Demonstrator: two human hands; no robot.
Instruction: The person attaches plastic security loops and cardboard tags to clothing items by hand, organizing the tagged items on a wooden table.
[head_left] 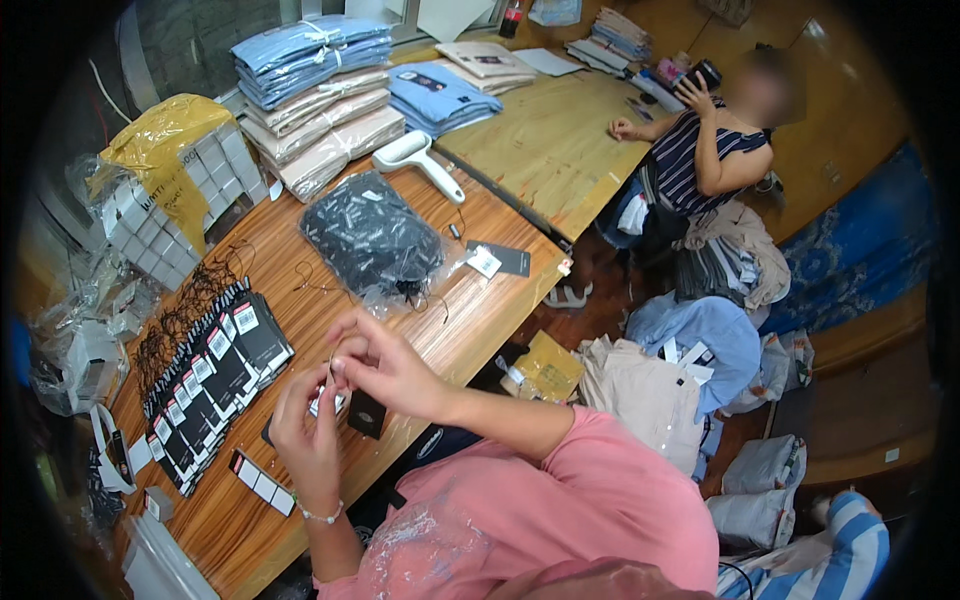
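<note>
My left hand (305, 430) and my right hand (385, 368) meet above the table's near edge, thumbs and fingers pinched together. Between the fingertips is something thin, seemingly a cord, too small to make out fully. Just below my hands shows a black hang tag (367, 415), partly covered by my right hand. A bit of white label also shows between the hands. To the left lies a fanned row of black hang tags (215, 385) with white labels and black cords. Near my left wrist is a strip of white labels (262, 483).
A clear bag of small black pieces (370, 235) lies beyond my hands, beside a loose tag (500, 258) and a lint roller (418, 160). Bagged folded garments (315, 110) are stacked behind. White boxes (180, 200) stand left. Another person (705, 150) is at the far right; clothing piles (650, 395) lie below.
</note>
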